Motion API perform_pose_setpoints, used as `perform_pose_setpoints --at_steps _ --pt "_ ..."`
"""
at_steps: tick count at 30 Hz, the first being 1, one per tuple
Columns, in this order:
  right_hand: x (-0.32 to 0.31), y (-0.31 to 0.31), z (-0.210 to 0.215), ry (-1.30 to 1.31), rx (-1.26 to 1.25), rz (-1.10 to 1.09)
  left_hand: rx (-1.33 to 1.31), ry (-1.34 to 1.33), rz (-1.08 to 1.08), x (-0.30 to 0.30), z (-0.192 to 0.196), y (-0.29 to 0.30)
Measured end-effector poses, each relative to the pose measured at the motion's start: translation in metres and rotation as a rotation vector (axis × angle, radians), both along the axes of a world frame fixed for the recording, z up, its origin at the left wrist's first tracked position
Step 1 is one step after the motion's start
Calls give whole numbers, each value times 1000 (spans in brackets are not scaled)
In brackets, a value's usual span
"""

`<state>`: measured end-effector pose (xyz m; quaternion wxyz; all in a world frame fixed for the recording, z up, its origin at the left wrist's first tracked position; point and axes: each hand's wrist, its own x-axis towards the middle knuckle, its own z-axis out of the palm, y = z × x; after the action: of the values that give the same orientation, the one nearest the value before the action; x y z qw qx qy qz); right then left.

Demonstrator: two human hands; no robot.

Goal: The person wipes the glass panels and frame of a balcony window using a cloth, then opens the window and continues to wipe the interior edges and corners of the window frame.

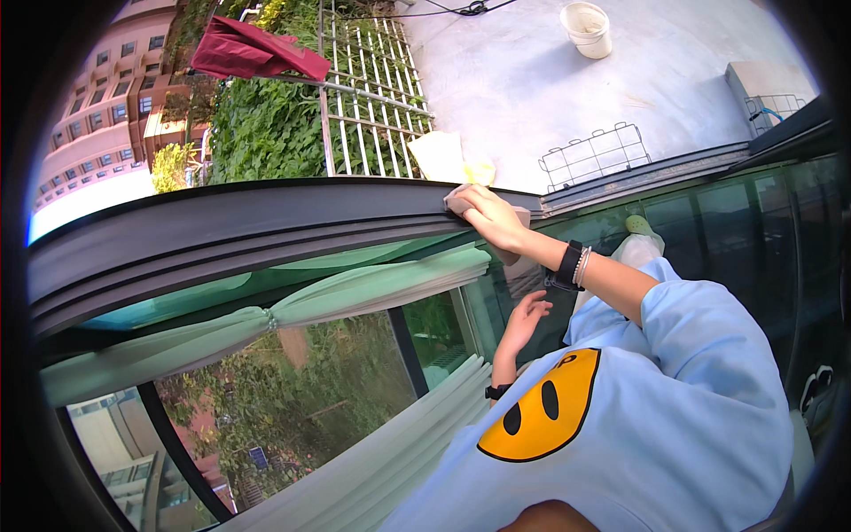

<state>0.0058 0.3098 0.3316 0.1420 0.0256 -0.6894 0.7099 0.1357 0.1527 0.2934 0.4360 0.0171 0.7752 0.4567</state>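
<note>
My right hand (486, 215) is closed over a greyish-brown cloth (456, 200) and presses it on the dark window frame (355, 202). A bit of similar cloth shows below the fingers. A dark watch and light bracelets circle that wrist. Lower down, beside my light blue shirt (674, 417), my left hand (525, 324) hangs with its fingers loosely stretched and apart, holding nothing that I can see. A dark band is on its wrist, and the shirt hides the rest of the arm. Just beyond the cloth lies something yellow (480, 173).
Pale green curtains (381, 282) hang on the left, gathered by a tie. Beyond the frame are a white railing (368, 106), a maroon cloth (257, 53) on a pole, a wire rack (598, 155) and a white bucket (587, 32). A green shoe (636, 225) shows at right.
</note>
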Motion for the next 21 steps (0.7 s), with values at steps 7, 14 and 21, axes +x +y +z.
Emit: perform_pose_setpoints --at_steps 7,14,21 --pt "-7 5 113 364 28 103 27 -21 140 11 13 1" --pt "-22 13 201 861 2 167 80 62 224 20 14 7" --pt "-30 3 232 904 207 0 35 61 313 34 11 6"
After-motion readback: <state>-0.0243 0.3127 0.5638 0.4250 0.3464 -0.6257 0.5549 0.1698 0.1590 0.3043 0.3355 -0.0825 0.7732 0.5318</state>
